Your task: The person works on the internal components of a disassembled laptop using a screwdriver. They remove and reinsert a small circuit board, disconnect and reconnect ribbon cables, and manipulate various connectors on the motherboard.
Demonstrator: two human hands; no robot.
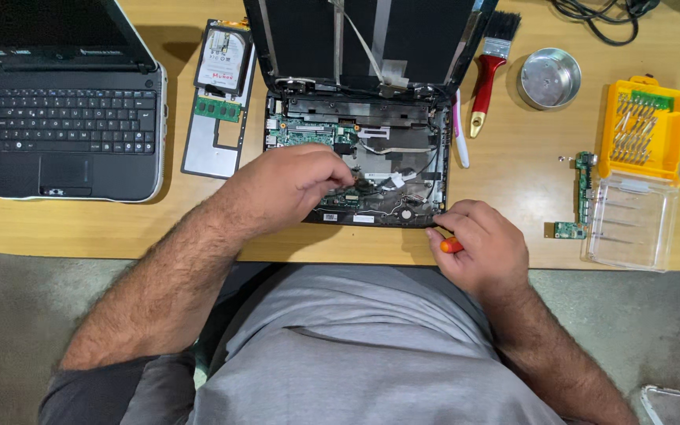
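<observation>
An opened small laptop (371, 118) lies in front of me with its keyboard cover off and its green circuit board and cables bare. My left hand (293, 182) rests on the exposed board near its front left, fingers pinched together over a small part I cannot make out. At the laptop's front right corner, my right hand (478, 244) is closed around a small screwdriver with an orange-red handle (451, 245). Its tip is hidden.
A closed-case black netbook (68, 118) sits at the left. A hard drive (224, 59), memory stick and grey cover plate (214, 142) lie beside the open laptop. To the right are a red-handled brush (489, 71), metal bowl (549, 77), small green board (584, 185) and yellow bit case (643, 130).
</observation>
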